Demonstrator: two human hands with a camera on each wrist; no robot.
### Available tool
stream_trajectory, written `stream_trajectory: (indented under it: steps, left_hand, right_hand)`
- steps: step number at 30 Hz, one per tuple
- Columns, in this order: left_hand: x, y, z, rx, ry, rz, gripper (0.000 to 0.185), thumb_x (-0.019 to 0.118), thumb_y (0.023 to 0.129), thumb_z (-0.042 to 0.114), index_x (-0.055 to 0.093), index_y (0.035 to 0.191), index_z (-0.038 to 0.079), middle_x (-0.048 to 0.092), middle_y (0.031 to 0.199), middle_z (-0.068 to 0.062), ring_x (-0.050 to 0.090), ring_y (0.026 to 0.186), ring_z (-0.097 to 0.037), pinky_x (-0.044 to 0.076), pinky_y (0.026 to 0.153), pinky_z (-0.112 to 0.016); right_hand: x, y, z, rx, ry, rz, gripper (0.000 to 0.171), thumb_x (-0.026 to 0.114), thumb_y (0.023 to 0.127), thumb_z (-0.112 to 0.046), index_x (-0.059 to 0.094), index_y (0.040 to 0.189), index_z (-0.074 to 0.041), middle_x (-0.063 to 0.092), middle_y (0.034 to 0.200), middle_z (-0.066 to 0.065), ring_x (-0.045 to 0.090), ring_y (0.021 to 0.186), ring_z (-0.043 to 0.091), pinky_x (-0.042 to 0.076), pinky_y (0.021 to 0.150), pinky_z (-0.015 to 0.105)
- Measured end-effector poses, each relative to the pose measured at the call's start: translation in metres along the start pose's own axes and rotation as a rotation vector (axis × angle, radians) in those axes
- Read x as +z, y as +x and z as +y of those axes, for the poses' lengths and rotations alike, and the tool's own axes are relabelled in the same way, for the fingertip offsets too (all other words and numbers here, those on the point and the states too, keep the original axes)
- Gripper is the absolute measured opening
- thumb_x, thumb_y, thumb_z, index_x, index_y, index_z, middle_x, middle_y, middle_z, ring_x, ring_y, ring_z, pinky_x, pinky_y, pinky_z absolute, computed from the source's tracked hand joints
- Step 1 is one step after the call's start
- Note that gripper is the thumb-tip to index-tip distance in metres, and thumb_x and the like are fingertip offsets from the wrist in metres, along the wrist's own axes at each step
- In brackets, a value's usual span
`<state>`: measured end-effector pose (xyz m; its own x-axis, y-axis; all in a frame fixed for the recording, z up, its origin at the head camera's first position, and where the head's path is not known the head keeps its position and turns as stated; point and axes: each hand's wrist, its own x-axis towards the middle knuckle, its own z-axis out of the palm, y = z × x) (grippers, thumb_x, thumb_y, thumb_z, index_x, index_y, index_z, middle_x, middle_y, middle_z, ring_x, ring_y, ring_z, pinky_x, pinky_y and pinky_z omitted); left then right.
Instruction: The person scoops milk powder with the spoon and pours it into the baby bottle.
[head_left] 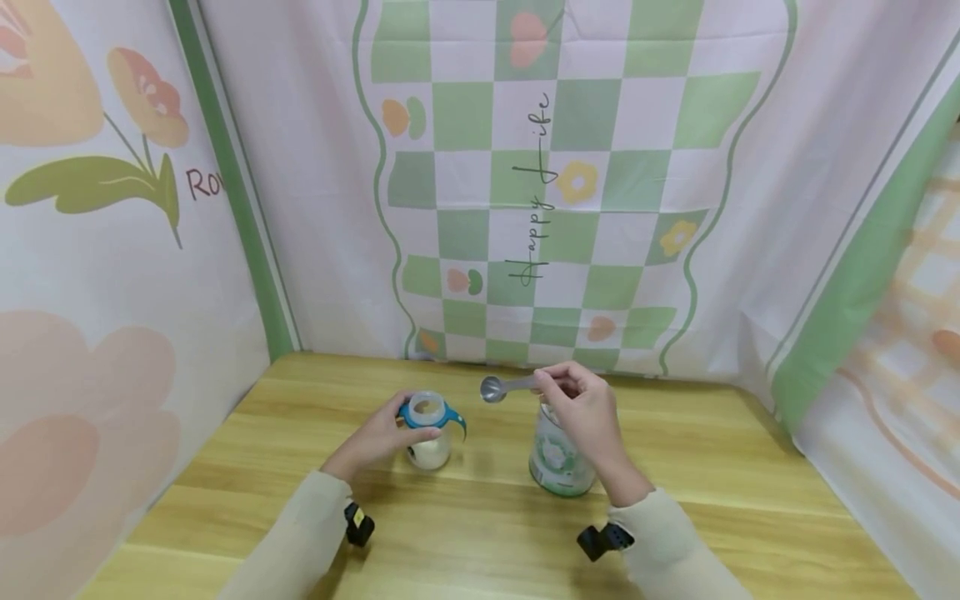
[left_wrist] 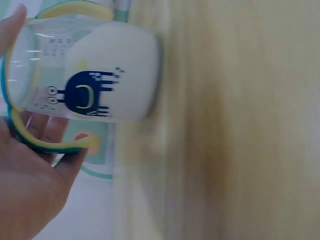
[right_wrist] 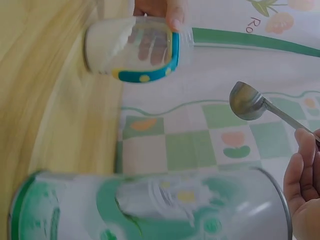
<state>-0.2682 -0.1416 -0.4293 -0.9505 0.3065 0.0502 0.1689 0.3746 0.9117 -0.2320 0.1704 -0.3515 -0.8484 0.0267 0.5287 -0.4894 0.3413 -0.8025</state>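
My left hand (head_left: 378, 435) grips a clear baby bottle (left_wrist: 112, 70) by its upper part, thumb across the blue ring of its handles. The bottle is upright and uncapped, with white contents and a dark blue animal print. At the right, my right hand (head_left: 588, 412) pinches the handle end of a metal measuring spoon (head_left: 492, 389). Its bowl points left, in the air between bottle and tin. Below the right hand stands a green and white tin (head_left: 555, 458), its top mostly hidden by that hand; the right wrist view shows its side (right_wrist: 210, 205).
The tin and bottle are on a wooden table (head_left: 480, 533), a gap apart. Behind the table's far edge hangs a green-and-white checked curtain (head_left: 517, 183). A flower-printed cloth (head_left: 90, 275) hangs at the left. Each wrist wears a small black camera.
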Motion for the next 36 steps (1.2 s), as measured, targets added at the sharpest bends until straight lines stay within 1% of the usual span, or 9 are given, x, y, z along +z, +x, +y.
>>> stream_trajectory:
  steps: [4,8,12,16,21,25,29,32,36]
  left_hand:
    - [-0.002,0.002,0.005,0.004,0.041,-0.006,0.079,0.081,0.084,0.045,0.044,0.148,0.015,0.056,0.137,-0.004,0.05,0.13,-0.028,0.037,0.108,-0.057]
    - [-0.003,0.004,0.01,0.02,0.064,-0.029,0.079,0.082,0.083,0.043,0.046,0.146,0.012,0.057,0.135,-0.005,0.052,0.126,-0.026,0.039,0.106,-0.054]
    - [-0.005,0.005,0.015,0.058,0.082,-0.054,0.077,0.083,0.084,0.037,0.046,0.145,0.008,0.056,0.136,-0.008,0.052,0.126,-0.029,0.04,0.106,-0.055]
    - [-0.004,0.006,0.02,0.088,0.117,-0.063,0.078,0.083,0.085,0.034,0.044,0.148,0.009,0.05,0.143,-0.011,0.049,0.13,-0.033,0.039,0.107,-0.054]
    - [0.0,0.009,0.026,0.136,0.206,-0.033,0.078,0.082,0.084,0.04,0.046,0.149,0.014,0.045,0.149,-0.008,0.043,0.136,-0.031,0.036,0.11,-0.052]
    - [0.004,0.013,0.032,0.195,0.261,-0.014,0.074,0.081,0.085,0.038,0.049,0.147,0.013,0.048,0.148,-0.005,0.042,0.137,-0.027,0.034,0.112,-0.049]
    - [0.008,0.015,0.039,0.228,0.282,0.007,0.069,0.081,0.087,0.036,0.051,0.146,0.015,0.049,0.146,-0.003,0.043,0.136,-0.027,0.035,0.111,-0.049]
    - [0.011,0.015,0.046,0.252,0.297,0.016,0.066,0.081,0.087,0.033,0.052,0.144,0.016,0.05,0.146,-0.002,0.043,0.136,-0.026,0.035,0.111,-0.049]
    - [0.014,0.016,0.055,0.308,0.323,0.01,0.065,0.081,0.088,0.029,0.053,0.144,0.013,0.051,0.144,-0.004,0.044,0.135,-0.028,0.036,0.111,-0.05]
  right_hand:
    - [-0.012,0.001,0.002,-0.017,-0.026,0.012,0.021,0.07,0.097,-0.027,0.072,0.097,-0.006,0.074,0.082,0.005,0.071,0.074,0.032,0.056,0.065,0.023]
    - [-0.024,0.001,-0.001,-0.033,-0.077,0.036,0.018,0.069,0.098,-0.023,0.073,0.098,-0.004,0.075,0.084,0.005,0.071,0.074,0.024,0.055,0.066,0.019]
    - [-0.033,-0.003,-0.018,-0.059,-0.129,0.063,0.014,0.068,0.097,-0.011,0.072,0.098,0.002,0.074,0.084,0.012,0.07,0.07,0.018,0.053,0.064,0.017]
    - [-0.043,-0.004,-0.027,-0.064,-0.152,0.102,0.012,0.068,0.096,-0.005,0.071,0.096,0.006,0.073,0.083,0.017,0.068,0.068,0.016,0.052,0.061,0.016]
    - [-0.057,0.001,-0.006,-0.061,-0.168,0.151,0.015,0.07,0.096,-0.012,0.073,0.096,0.003,0.073,0.082,0.014,0.068,0.067,0.011,0.049,0.057,0.015]
    - [-0.067,0.002,0.01,-0.047,-0.169,0.169,0.018,0.07,0.096,-0.018,0.073,0.098,-0.001,0.074,0.086,0.013,0.068,0.069,0.005,0.053,0.061,0.016]
    - [-0.075,0.0,0.016,-0.048,-0.162,0.173,0.018,0.07,0.097,-0.02,0.073,0.098,-0.001,0.074,0.085,0.007,0.069,0.07,0.007,0.055,0.063,0.019]
    - [-0.081,-0.002,0.018,-0.05,-0.162,0.169,0.019,0.07,0.097,-0.019,0.073,0.099,-0.001,0.073,0.085,0.008,0.069,0.07,0.007,0.056,0.064,0.019]
    - [-0.086,-0.005,0.02,-0.044,-0.157,0.164,0.02,0.069,0.097,-0.018,0.072,0.1,0.001,0.073,0.088,0.016,0.069,0.071,0.006,0.056,0.065,0.019]
